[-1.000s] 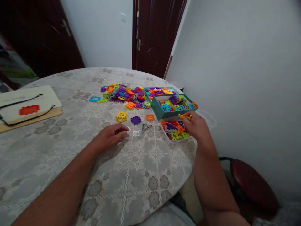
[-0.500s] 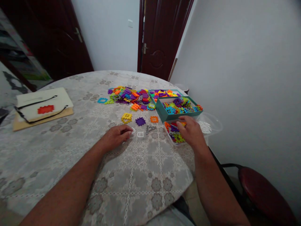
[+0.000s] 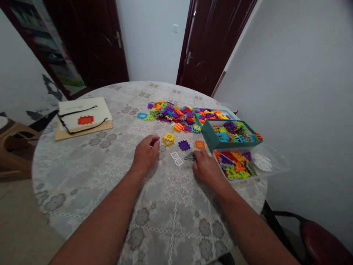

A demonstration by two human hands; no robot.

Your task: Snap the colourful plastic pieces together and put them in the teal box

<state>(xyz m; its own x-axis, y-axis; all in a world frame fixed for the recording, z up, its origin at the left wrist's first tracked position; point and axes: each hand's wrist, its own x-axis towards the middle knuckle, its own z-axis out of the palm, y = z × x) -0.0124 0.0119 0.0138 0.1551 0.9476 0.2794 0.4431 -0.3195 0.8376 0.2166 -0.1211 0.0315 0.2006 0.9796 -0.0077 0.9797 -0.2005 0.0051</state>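
My right hand (image 3: 206, 166) has its fingers closed at the edge of a grey triangular building piece (image 3: 189, 157) on the tablecloth, covering part of it. To the left, my left hand (image 3: 146, 152) rests on the cloth with curled fingers and nothing visible in them. Two white window-shaped pieces (image 3: 178, 162) lie side by side between the hands. Beyond them sit yellow notched pieces (image 3: 168, 139), a purple notched plate (image 3: 184, 145) and an orange square frame (image 3: 200, 144).
A heap of colourful pieces (image 3: 172, 113) lies farther back. Right of it stand a teal box (image 3: 211, 138) and a clear tub (image 3: 234, 179) of pieces, with white pieces (image 3: 263, 163) in a clear lid. A board with a strap (image 3: 103, 127) is at left.
My right hand has moved left from the clear tub to the grey triangular piece. My left hand has drawn away from the white pieces, which now lie together. The view has turned left.
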